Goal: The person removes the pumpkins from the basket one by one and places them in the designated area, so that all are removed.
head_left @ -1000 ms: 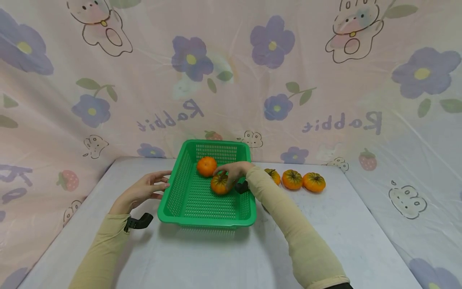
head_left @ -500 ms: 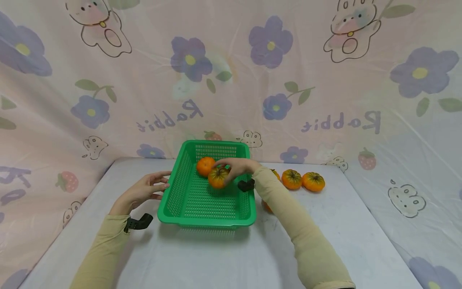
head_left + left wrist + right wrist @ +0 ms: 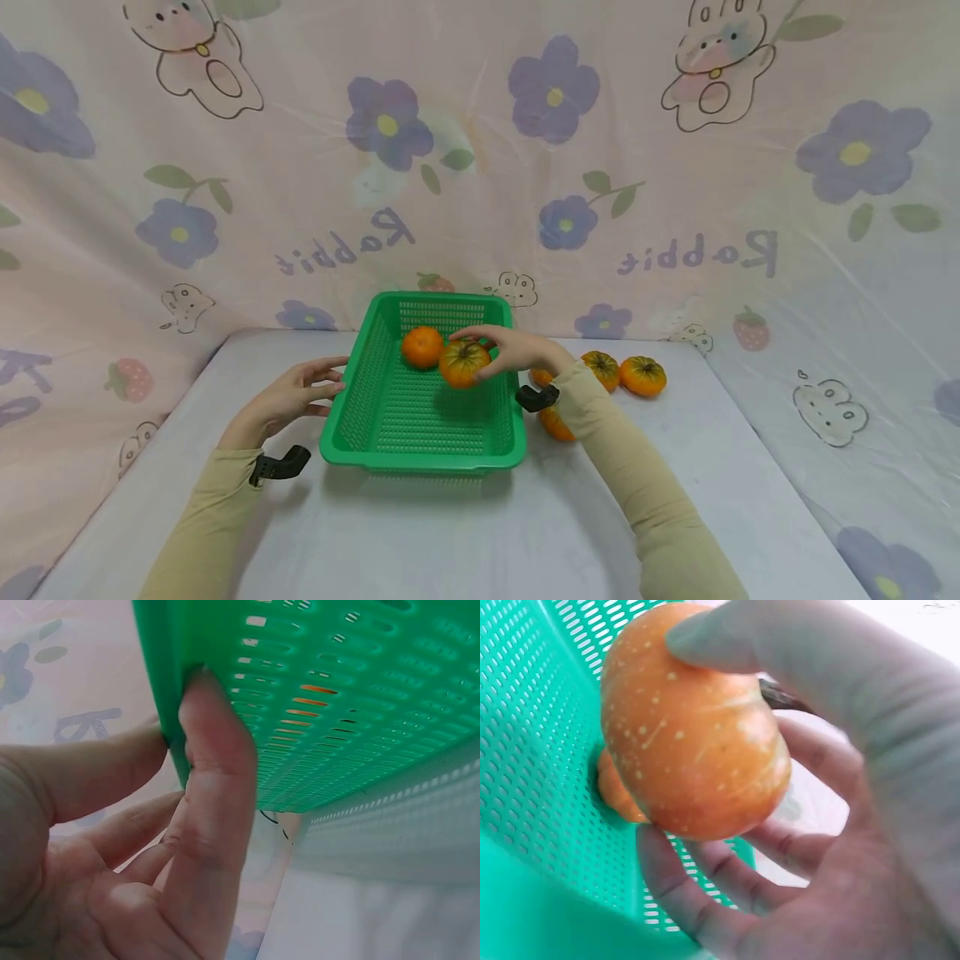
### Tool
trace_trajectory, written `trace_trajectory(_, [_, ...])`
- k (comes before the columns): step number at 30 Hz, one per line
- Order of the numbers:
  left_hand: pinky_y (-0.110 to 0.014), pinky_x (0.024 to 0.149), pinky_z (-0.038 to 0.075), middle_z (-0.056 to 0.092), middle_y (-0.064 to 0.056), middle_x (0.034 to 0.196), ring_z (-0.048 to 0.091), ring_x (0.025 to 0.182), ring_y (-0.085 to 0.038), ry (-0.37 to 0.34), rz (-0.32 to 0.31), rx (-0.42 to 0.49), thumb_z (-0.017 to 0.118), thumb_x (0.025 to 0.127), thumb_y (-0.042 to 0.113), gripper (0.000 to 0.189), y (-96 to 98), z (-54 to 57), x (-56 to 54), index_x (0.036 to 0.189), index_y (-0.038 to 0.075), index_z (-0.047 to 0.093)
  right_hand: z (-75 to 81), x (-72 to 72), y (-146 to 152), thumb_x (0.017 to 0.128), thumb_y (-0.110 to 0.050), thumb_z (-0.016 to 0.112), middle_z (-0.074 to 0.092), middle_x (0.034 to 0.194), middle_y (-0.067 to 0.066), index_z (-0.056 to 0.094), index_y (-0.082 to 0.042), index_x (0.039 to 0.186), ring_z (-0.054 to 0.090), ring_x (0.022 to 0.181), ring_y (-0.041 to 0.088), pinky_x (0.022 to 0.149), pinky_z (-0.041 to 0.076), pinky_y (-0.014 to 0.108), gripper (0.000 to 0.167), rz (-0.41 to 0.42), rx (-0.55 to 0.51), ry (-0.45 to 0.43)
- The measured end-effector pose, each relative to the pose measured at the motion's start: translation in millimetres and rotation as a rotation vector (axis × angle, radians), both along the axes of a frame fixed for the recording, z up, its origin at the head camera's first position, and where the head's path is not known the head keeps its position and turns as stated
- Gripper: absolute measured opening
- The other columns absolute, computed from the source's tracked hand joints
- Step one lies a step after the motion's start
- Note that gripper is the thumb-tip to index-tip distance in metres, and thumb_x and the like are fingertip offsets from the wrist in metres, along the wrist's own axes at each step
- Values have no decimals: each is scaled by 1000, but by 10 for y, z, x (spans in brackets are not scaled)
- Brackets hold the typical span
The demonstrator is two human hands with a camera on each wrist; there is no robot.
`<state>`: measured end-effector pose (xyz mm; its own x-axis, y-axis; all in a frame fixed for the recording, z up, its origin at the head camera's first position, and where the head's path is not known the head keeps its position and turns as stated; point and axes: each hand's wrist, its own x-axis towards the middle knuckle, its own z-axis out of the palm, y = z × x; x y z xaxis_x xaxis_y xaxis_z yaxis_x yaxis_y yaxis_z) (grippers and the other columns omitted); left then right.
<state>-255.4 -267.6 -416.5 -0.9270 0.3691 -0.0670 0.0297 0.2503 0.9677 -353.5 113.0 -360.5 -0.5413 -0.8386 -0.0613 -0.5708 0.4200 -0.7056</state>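
Observation:
A green plastic basket (image 3: 423, 461) with slotted walls stands on the table. My left hand (image 3: 288, 400) holds its left rim; in the left wrist view the thumb and index finger (image 3: 214, 772) pinch the lip from either side. Over the basket floor, my right hand (image 3: 517, 350) grips a small pumpkin (image 3: 462, 367), orange with a greenish ribbed top. Seen in the right wrist view, the thumb lies on one side of this pumpkin (image 3: 690, 742) and the fingers curl round the other. A second small orange pumpkin (image 3: 422, 347) sits in the basket's far left part.
Several more small pumpkins lie on the white table (image 3: 420, 542) right of the basket: one at the far right (image 3: 642, 377), one beside it (image 3: 600, 369), and one nearer (image 3: 555, 425), partly behind the right forearm. A patterned cloth (image 3: 465, 200) hangs behind the table.
My right hand has lifted the pumpkin up from the basket floor and drawn slightly back to the right with it. The left hand keeps its place at the rim.

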Motion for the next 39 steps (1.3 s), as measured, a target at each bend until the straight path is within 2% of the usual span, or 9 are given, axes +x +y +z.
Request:
trace_trajectory(4, [-39,79,55,41,-24,123,59,99,-22,-3,4,10,60,96,19,66,-1,-4,-6,151,5,26,44,75,111,82,-24,78,39,143,-3,40,-22,146,38,127,21,102,38,42,74,-24,-60,7])
trace_trajectory(10, [-38,81,55,43,-24,126,60,98,-23,-10,16,28,59,97,18,66,5,-18,21,151,4,25,153,212,288,83,-21,78,39,141,5,38,-19,146,42,123,27,94,46,41,75,-70,-114,21])
trace_trajectory(13, [-37,80,55,44,-25,125,61,95,-23,-11,25,39,59,97,18,66,10,-35,38,151,4,25,189,290,412,82,-21,78,38,139,10,37,-16,146,43,121,30,90,50,41,76,-119,-140,17])
trace_trajectory(19, [-36,79,56,43,-27,126,63,94,-20,0,37,70,58,97,18,65,33,-61,46,150,2,25,164,411,745,83,-16,77,38,138,9,37,-19,142,41,122,30,91,48,45,71,-224,-214,30])
trace_trajectory(25, [-36,80,56,41,-28,129,62,95,-17,8,37,85,57,98,17,64,40,-81,48,150,1,24,146,557,1073,83,-16,77,39,137,14,38,-16,140,42,123,36,89,48,47,69,-330,-198,44])
trace_trajectory(31, [-36,81,55,43,-27,129,63,96,-17,13,43,112,54,99,16,62,33,-117,63,151,2,23,32,646,1370,83,-18,78,36,141,15,39,-16,141,36,127,38,96,43,53,70,-414,-187,28])
trace_trajectory(34, [-36,81,55,44,-26,127,63,97,-17,8,35,128,54,100,16,62,40,-119,58,151,1,22,-97,656,1529,82,-22,79,37,141,13,39,-18,141,33,129,37,99,39,56,71,-468,-177,33])
trace_trajectory(39, [-36,82,55,46,-25,128,63,98,-17,2,34,126,53,100,17,62,33,-104,58,151,1,21,-264,700,1712,83,-22,78,37,139,16,38,-18,141,35,126,37,102,35,57,71,-525,-199,9])
